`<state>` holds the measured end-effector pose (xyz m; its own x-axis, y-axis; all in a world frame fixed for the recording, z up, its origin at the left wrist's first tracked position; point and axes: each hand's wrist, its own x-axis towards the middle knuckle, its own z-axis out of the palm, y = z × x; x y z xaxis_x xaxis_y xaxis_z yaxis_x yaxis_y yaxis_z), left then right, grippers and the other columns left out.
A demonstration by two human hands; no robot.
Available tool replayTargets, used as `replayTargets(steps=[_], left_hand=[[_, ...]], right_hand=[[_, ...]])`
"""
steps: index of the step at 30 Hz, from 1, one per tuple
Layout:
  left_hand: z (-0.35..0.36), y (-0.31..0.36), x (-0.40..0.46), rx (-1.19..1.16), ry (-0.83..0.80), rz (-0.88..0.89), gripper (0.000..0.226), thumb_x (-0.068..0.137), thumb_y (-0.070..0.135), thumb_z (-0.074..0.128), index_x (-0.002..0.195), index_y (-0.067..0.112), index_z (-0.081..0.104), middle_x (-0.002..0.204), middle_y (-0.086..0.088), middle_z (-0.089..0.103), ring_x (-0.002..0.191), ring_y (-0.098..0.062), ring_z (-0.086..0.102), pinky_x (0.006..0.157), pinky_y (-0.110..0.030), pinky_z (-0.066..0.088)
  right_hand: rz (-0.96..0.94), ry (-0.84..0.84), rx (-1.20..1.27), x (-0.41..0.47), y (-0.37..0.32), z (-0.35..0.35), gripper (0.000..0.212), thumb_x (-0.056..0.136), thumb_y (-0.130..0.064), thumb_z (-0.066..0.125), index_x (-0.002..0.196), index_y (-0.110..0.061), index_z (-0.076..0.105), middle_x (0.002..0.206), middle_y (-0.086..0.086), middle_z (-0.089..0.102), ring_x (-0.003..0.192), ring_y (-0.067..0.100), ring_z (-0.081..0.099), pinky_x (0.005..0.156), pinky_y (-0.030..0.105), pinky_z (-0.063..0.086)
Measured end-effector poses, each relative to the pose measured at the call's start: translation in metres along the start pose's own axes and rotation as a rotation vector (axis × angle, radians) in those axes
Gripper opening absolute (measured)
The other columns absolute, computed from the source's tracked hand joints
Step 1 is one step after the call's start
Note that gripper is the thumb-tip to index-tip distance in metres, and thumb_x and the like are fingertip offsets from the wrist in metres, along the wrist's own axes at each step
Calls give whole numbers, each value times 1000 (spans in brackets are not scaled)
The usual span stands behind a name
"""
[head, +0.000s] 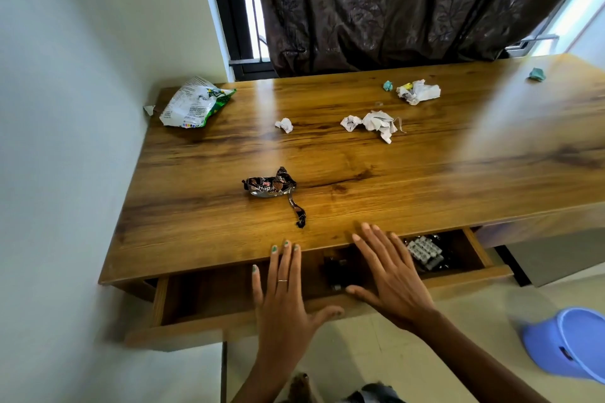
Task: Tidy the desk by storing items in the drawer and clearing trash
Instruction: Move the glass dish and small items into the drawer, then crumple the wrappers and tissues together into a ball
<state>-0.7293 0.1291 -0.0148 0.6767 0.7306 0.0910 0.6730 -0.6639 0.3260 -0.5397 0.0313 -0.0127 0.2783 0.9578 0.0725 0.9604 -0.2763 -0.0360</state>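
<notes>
Head view: wooden desk (393, 167) against a pale wall, dark curtain (393, 3) behind. Drawer (209, 330) pulled out beneath the front edge, holding a white ridged item (425, 253) at its right end and a dark object (337, 271) near the middle. Left hand (284, 301) flat, fingers straight and spread, grasping nothing, fingertips reaching the desk edge. Right hand (393, 275) likewise flat and released, over the drawer. On the desktop: brown snack wrapper (271, 186) near the front, green-white chip bag (193, 103) at far left, crumpled papers (373, 123) mid-desk, more (419, 91) farther back. Blue bin (569, 343) on the floor, right.
</notes>
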Motion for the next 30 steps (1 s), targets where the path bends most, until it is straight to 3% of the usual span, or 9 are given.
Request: replayTargets(steps=[4, 7, 10, 14, 22, 27, 30], left_hand=[[7, -25, 3, 108, 98, 68, 77, 84, 67, 32, 143, 18, 39, 150, -2, 37, 141, -22, 27, 116, -47, 4], [11, -34, 8, 121, 238, 120, 59, 87, 47, 46, 140, 23, 43, 143, 0, 47, 136, -19, 34, 116, -44, 8], [13, -35, 16, 78, 336, 137, 66, 73, 26, 78, 133, 20, 51, 130, 0, 59, 127, -19, 42, 111, -46, 24], [20, -43, 25, 116, 392, 184, 72, 66, 11, 83, 131, 20, 52, 125, -2, 63, 122, -21, 48, 99, -51, 44], [33, -54, 36, 111, 478, 245, 51, 85, 10, 55, 133, 23, 46, 133, 1, 57, 129, -22, 44, 105, -43, 36], [29, -54, 37, 42, 436, 226, 61, 80, 8, 66, 134, 25, 44, 133, 2, 57, 128, -21, 46, 102, -44, 40], [24, -53, 35, -44, 375, 208, 51, 85, 18, 60, 134, 25, 45, 134, 3, 56, 132, -17, 41, 106, -40, 34]], right_hand=[[-40, -48, 24, 10, 2, -1, 88, 85, -75, 29, 149, -17, 14, 158, 3, 7, 146, 23, 0, 115, 44, 7], [-36, 30, 15, 11, 2, 2, 82, 84, -53, 57, 148, -16, 20, 155, 6, 22, 144, 24, 8, 114, 40, 10], [-12, 182, 53, 16, -2, 14, 78, 73, -25, 77, 139, -9, 38, 144, 10, 43, 138, 28, 29, 113, 41, 21], [25, 341, 79, 21, -6, 23, 62, 69, -7, 80, 126, -6, 57, 132, 12, 56, 128, 32, 47, 101, 47, 44], [25, 450, 53, 29, -5, 33, 44, 75, -5, 69, 119, -6, 63, 123, 11, 63, 121, 30, 54, 96, 45, 49], [61, 415, 103, 29, -9, 29, 41, 79, -9, 66, 119, -6, 63, 123, 11, 63, 122, 28, 53, 97, 45, 48], [102, 376, 156, 29, -13, 21, 37, 85, -20, 55, 118, -7, 64, 122, 9, 63, 123, 26, 52, 99, 44, 47]])
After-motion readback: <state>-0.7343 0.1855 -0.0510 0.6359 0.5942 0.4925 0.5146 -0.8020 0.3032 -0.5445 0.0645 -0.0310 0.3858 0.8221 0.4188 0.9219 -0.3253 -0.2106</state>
